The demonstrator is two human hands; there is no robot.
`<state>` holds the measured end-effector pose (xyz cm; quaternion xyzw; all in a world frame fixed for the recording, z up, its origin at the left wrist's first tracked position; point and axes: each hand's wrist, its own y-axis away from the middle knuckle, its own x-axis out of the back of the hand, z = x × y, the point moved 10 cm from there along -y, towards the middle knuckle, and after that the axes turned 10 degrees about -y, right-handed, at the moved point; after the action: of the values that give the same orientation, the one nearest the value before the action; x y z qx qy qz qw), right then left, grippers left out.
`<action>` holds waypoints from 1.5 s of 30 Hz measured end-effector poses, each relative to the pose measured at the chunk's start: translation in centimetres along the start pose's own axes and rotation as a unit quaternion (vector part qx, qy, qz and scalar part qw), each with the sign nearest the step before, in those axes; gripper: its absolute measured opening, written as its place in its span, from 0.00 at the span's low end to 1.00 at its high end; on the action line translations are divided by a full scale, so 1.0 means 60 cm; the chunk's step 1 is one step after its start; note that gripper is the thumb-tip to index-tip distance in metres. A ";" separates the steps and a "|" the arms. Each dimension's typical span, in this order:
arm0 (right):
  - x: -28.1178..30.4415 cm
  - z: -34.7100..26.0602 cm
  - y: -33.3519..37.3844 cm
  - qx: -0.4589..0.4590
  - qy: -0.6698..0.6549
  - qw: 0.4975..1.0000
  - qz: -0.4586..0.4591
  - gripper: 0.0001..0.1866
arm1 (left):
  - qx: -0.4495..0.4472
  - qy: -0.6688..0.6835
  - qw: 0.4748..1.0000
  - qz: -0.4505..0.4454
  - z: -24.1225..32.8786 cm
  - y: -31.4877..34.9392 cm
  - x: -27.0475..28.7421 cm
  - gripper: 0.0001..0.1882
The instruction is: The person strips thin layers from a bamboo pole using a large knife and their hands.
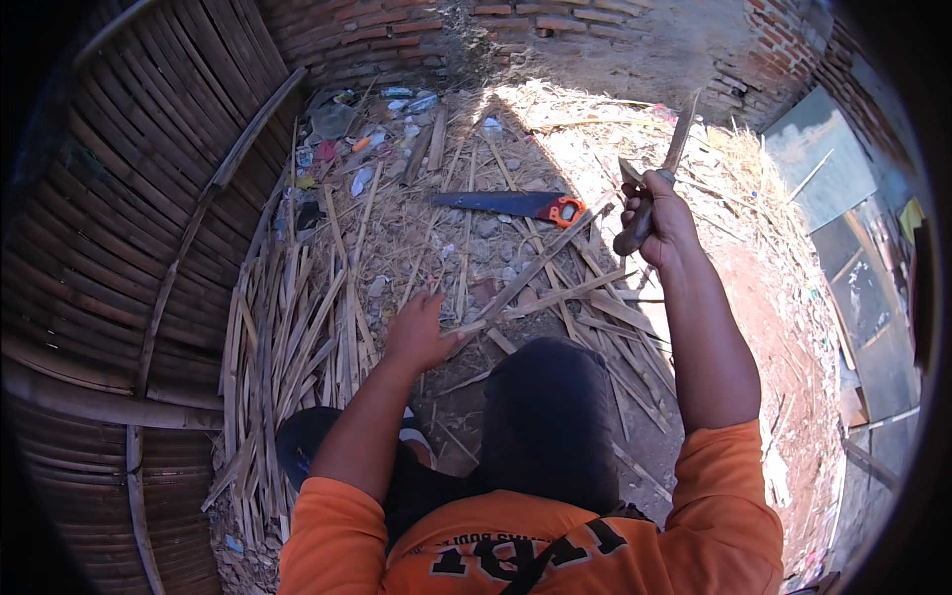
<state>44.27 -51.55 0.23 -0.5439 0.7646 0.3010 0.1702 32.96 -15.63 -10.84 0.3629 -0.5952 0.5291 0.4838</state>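
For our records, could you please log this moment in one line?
right hand: gripping long-bladed knife | left hand: at wooden strips | handsaw: lying on ground

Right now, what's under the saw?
Thin sticks and stony, littered ground show along the edges of the saw. Whatever lies directly beneath it is covered.

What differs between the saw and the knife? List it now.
The saw lies on the littered ground, while the knife is gripped in the right hand. The saw has a blue blade and orange-and-red handle; the knife has a greyish-brown blade and a dark handle. Both are bladed tools with one handle.
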 end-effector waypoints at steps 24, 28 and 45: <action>-0.359 0.277 0.239 0.297 0.315 0.859 -0.273 0.17 | 0.210 0.179 0.955 0.109 -0.140 0.005 0.239 0.23; -0.344 0.284 0.195 0.222 0.465 0.791 -0.330 0.16 | 0.270 0.165 0.946 0.063 -0.202 0.039 0.240 0.17; -0.369 0.375 0.148 0.295 0.690 0.552 -0.364 0.14 | 0.303 0.059 0.949 -0.062 -0.256 0.075 0.147 0.17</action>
<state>42.22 -18.87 -1.46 -0.7362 0.4297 -0.4967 -0.1633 29.28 0.93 -4.07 0.4964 -0.3535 0.6744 0.4170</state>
